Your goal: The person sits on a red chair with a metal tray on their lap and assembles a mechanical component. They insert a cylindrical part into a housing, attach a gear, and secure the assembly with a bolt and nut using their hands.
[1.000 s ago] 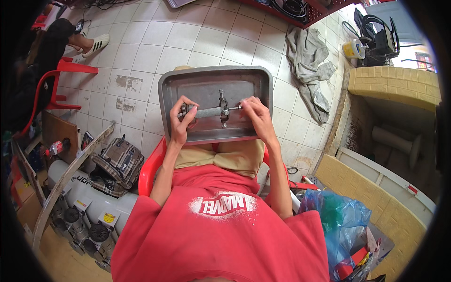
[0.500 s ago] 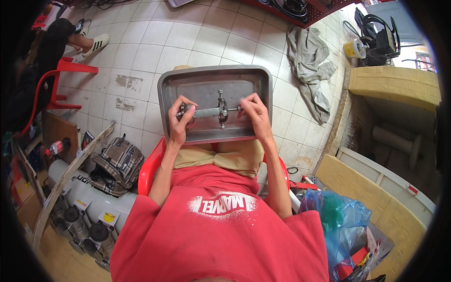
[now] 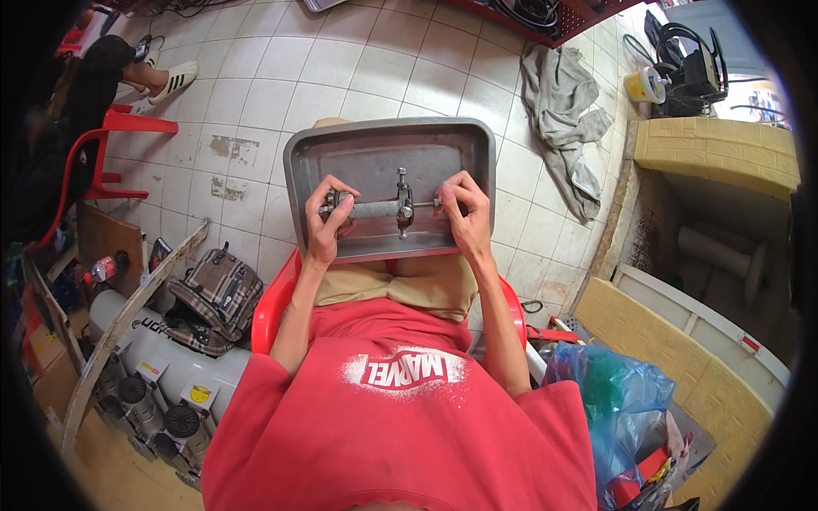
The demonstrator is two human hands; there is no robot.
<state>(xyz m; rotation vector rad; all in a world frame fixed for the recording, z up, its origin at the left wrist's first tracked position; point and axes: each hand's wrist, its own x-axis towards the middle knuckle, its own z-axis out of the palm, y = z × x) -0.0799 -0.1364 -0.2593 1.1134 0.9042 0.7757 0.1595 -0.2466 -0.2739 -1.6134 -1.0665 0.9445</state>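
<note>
While both hands grip the metal shaft assembly (image 3: 383,208) over the steel tray (image 3: 477,145) — left hand (image 3: 328,223) clasping one end, right hand (image 3: 464,213) pinching the other — a grey cloth (image 3: 562,119) lies on tiles nearby.

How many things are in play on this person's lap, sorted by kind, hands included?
Hands: 2, left hand and right hand
Grey metal rectangular trays: 1
Grey metal shaft-like parts with a cross piece: 1, held at both ends
Red plastic chairs under the person: 1
Total: 5

A grey metal shaft assembly (image 3: 383,209) lies level, crosswise above the tray (image 3: 375,149).
</note>
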